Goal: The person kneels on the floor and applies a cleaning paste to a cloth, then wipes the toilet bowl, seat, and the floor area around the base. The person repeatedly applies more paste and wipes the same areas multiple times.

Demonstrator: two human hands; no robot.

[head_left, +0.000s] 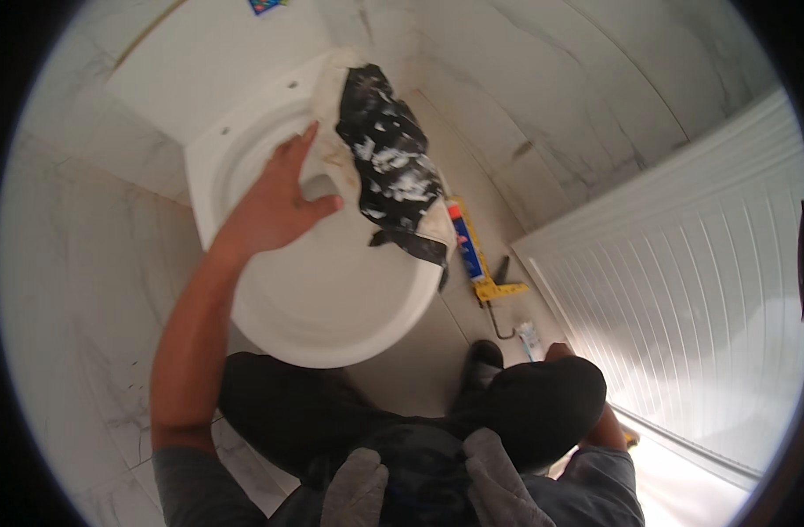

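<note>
A white toilet bowl (pixel 323 329) without a seat stands in front of me. Over its opening, toward the left, my left hand (pixel 283 202) is held with fingers stretched out and thumb apart, holding nothing; whether it touches the inner rim I cannot tell. Draped along the right rim lies a black cloth (pixel 389 154) with white smears and pale edges. Most of my right hand (pixel 557 351) is hidden behind my bent right knee, and only a small part shows beyond it, close to a small white and blue packet (pixel 529 337) on the floor.
On the tiled floor right of the bowl rests a yellow caulking gun (pixel 499 289) with a blue and orange cartridge (pixel 465 239). A white ribbed panel (pixel 674 281) stands at the right. Marbled tile walls (pixel 586 88) enclose the space. A small colourful packet (pixel 266 6) sits at the top.
</note>
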